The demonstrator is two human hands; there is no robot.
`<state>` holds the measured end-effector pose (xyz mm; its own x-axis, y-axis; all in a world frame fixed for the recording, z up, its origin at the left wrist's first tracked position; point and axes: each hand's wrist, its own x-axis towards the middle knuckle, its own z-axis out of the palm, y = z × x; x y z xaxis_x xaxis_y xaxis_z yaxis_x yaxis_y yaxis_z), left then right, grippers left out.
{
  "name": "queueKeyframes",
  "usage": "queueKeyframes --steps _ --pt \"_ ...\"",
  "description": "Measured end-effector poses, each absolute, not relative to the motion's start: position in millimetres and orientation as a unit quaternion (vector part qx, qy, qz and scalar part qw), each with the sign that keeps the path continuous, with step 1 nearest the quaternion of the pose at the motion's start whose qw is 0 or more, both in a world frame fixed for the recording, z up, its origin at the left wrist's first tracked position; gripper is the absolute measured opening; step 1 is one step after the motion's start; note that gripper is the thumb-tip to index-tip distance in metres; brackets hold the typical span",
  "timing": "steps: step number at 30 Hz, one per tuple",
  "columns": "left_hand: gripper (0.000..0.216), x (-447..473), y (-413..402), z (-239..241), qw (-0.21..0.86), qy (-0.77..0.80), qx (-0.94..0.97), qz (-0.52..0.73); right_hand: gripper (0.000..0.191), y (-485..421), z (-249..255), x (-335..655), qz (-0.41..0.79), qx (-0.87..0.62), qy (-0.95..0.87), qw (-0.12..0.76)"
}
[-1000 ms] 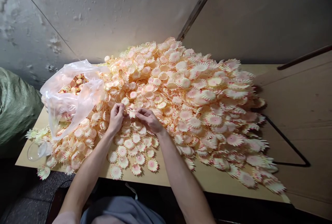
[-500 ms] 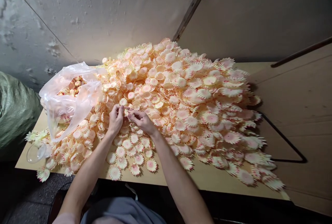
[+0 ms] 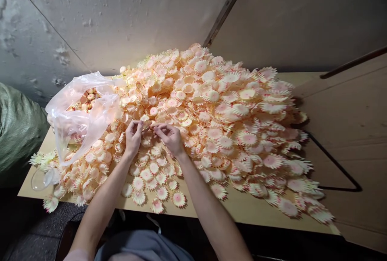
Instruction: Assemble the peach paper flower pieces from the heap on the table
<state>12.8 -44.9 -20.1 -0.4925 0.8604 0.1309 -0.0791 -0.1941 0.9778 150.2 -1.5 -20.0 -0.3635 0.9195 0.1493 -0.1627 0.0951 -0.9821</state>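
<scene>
A big heap of cream and pink paper-like flower pieces [image 3: 217, 116] covers a wooden table [image 3: 242, 208]. My left hand [image 3: 133, 135] and my right hand [image 3: 170, 137] meet over the heap's near left side. Both pinch with closed fingers around one small flower piece [image 3: 146, 122] held between them. Loose single flowers [image 3: 157, 180] lie flat on the table just below my wrists.
A clear plastic bag [image 3: 81, 112] holding more flower pieces lies at the table's left. A green sack [image 3: 18, 128] sits beyond the left edge. A small clear cup [image 3: 40, 177] rests at the near left corner. Grey walls close off the back.
Both hands have shifted slightly up and away over the heap, still pinching together. The view has wobbled a little.
</scene>
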Motion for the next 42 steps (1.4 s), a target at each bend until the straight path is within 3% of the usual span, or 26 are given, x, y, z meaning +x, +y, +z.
queueKeyframes --steps 6,17,24,26,28,30,32,35,39,42 --pt "0.025 15 -46 -15 0.393 0.49 0.358 0.691 0.022 -5 -14 153 0.547 -0.332 -0.576 0.508" --pt "0.027 14 -48 -14 0.426 0.482 0.417 0.642 0.018 -9 -22 151 0.557 -0.31 -0.6 0.483" --pt "0.028 15 -43 -21 0.441 0.467 0.351 0.681 0.004 -24 43 169 0.42 -0.29 -0.664 0.546" --pt "0.028 15 -43 -23 0.441 0.463 0.356 0.682 0.008 -48 75 179 0.444 -0.22 -0.728 0.474" --pt "0.028 15 -43 -25 0.439 0.461 0.353 0.686 0.014 -86 94 184 0.491 -0.072 -0.825 0.271" --pt "0.027 15 -42 -26 0.443 0.458 0.353 0.686 0.014 -136 90 182 0.476 0.09 -0.867 0.121" --pt "0.027 15 -42 -27 0.446 0.457 0.356 0.682 0.016 -188 62 170 0.4 0.109 -0.909 0.033" --pt "0.027 14 -42 -27 0.455 0.451 0.358 0.679 0.026 -243 -8 140 0.233 -0.048 -0.97 -0.046" --pt "0.027 14 -44 -26 0.465 0.452 0.362 0.67 0.025 -259 -87 106 0.232 -0.071 -0.967 -0.078" --pt "0.026 13 -44 -26 0.468 0.455 0.361 0.666 0.026 -259 -113 98 0.206 -0.043 -0.972 -0.101"
